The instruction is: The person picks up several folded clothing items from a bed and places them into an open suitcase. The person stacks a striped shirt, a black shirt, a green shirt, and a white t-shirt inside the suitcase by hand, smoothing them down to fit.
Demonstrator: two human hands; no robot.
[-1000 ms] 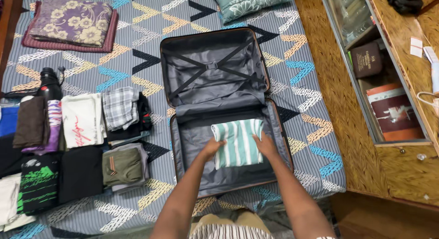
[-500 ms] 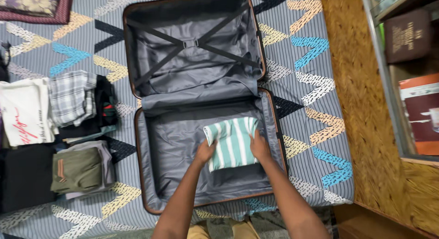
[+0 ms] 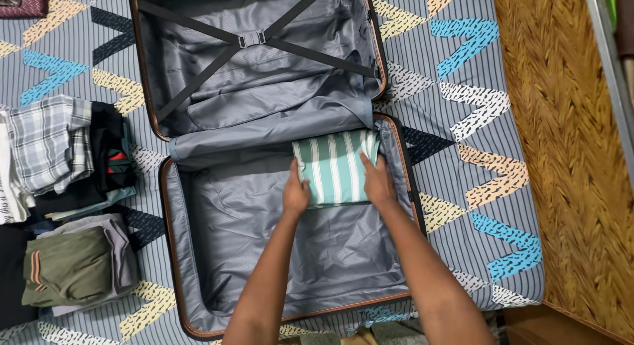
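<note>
Pressing flat with fingers together, the left hand (image 3: 296, 193) lies along the 9 o'clock edge of a folded green-and-white striped garment (image 3: 335, 167); the right hand (image 3: 378, 183) lies likewise at its 3 o'clock edge. That garment sits in the near half of an open grey-lined suitcase (image 3: 198, 252), toward 2 o'clock. Folded clothes (image 3: 66, 266) lie at 9 o'clock on the patterned bedspread (image 3: 456, 120).

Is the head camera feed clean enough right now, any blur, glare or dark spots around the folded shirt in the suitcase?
Head view: even, soft light, no glare; the striped folded shirt and both hands, left hand and right hand, look sharp; the suitcase lining shows only soft shadows in its creases; the frame edges crop the clothes stacks at left.
</note>
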